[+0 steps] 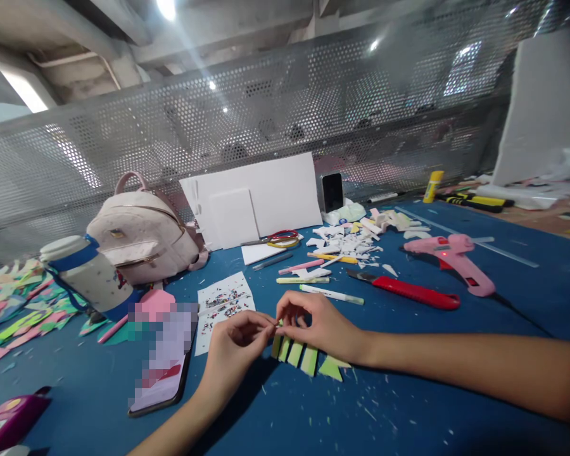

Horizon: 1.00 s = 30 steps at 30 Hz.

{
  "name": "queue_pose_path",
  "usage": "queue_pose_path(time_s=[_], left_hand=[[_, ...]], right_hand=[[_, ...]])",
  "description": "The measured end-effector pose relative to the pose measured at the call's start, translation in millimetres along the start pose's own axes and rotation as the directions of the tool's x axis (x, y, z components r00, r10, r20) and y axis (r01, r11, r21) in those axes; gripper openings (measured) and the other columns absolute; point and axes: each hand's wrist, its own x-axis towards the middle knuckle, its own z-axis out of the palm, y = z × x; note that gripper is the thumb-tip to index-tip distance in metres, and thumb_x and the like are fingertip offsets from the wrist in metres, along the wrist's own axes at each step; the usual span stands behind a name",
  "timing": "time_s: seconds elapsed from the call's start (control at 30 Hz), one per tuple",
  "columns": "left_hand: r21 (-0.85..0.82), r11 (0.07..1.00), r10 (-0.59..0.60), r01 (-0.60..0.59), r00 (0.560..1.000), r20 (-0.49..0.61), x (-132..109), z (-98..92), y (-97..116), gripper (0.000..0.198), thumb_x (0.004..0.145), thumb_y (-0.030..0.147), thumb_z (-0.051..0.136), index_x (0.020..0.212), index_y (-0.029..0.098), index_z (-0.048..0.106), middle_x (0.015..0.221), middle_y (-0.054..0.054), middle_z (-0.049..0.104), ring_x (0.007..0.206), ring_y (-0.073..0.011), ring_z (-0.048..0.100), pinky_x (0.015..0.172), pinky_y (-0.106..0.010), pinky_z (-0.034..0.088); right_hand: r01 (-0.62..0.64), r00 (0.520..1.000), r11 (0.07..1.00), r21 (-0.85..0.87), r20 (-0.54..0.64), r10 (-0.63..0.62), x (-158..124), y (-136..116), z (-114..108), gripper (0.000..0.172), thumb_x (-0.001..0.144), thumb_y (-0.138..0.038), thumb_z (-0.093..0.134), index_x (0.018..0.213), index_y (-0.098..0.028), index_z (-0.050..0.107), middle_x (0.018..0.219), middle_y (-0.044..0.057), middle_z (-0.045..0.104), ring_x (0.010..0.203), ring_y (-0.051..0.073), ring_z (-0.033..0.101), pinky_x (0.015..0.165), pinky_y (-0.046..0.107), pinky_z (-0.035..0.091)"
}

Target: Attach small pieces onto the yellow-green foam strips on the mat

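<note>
My left hand (235,348) and my right hand (316,326) meet over the blue table (408,405), fingertips pinched together on a small thin piece I cannot make out. Under my right hand lie several light-green foam strips (297,354) side by side, with a green triangle (331,368) at their right end. A white sheet strewn with tiny coloured bits (221,307) lies just behind my left hand. A phone (164,361) rests left of my left wrist.
A pink glue gun (451,256) with its cord and a red utility knife (411,292) lie right of centre. Pens, scissors (280,239) and white foam scraps (346,244) sit behind. White boards (261,196), a backpack (142,234), a bottle (90,275) and coloured cut-outs (14,310) stand left.
</note>
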Motion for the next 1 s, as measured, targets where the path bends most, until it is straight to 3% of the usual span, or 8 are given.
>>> queue_pose_path(time_s=[0.33,1.0], left_hand=[[-0.011,0.999,0.033,-0.033,0.999,0.014,-4.7,0.1,-5.7,0.007,0.082,0.022,0.075,0.076,0.017,0.075,0.087,-0.008,0.077,0.082,-0.0189,0.072,0.075,-0.025,0.058],[0.060,0.992,0.113,-0.115,0.993,0.033,-4.0,1.5,-3.4,0.006,0.083,0.017,0.071,0.078,0.017,0.076,0.086,-0.007,0.077,0.082,-0.0173,0.073,0.074,-0.022,0.059]], right_hand=[[0.074,0.996,0.997,-0.028,-0.041,-0.075,-2.5,-1.2,-1.1,0.014,0.086,-0.031,0.072,0.085,-0.020,0.063,0.084,0.000,0.065,0.066,0.012,0.053,0.059,0.025,0.044],[0.171,0.982,0.980,-0.098,-0.064,-0.177,-4.8,-3.9,1.3,0.011,0.081,-0.012,0.068,0.087,-0.019,0.062,0.085,-0.002,0.064,0.063,0.007,0.050,0.056,0.020,0.041]])
